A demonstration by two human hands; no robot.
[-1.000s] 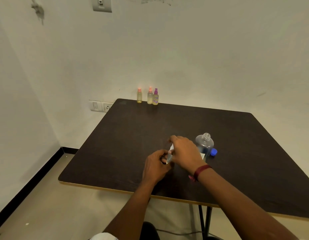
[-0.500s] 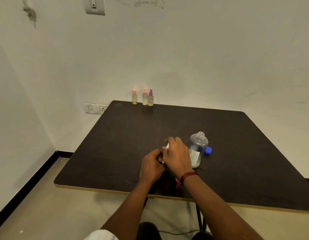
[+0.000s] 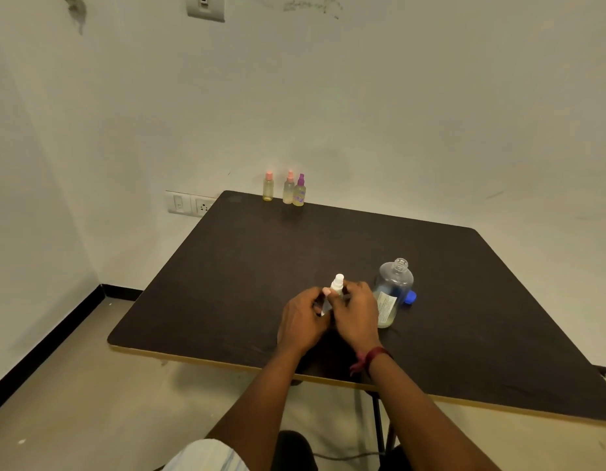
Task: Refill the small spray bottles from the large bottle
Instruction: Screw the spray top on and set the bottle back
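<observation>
Both arms reach over the desk (image 3: 227,266). Just left of the large bottle (image 3: 393,290), the left grip (image 3: 303,321) and right grip (image 3: 357,314) curl around the white-capped spray bottle (image 3: 337,285), pinching it upright. The large bottle stands uncapped, with pale liquid low inside. Three small bottles (image 3: 288,188), well behind it, hold yellowish liquid. The blue cap (image 3: 410,296) lies just behind it. The white spray head, hidden 0.5 s ago, now rises above the fingers.

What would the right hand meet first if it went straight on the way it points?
The white-capped spray bottle that the right hand grips. Beyond it the table looks free up to the purple-capped bottle, though depth is unclear.
</observation>
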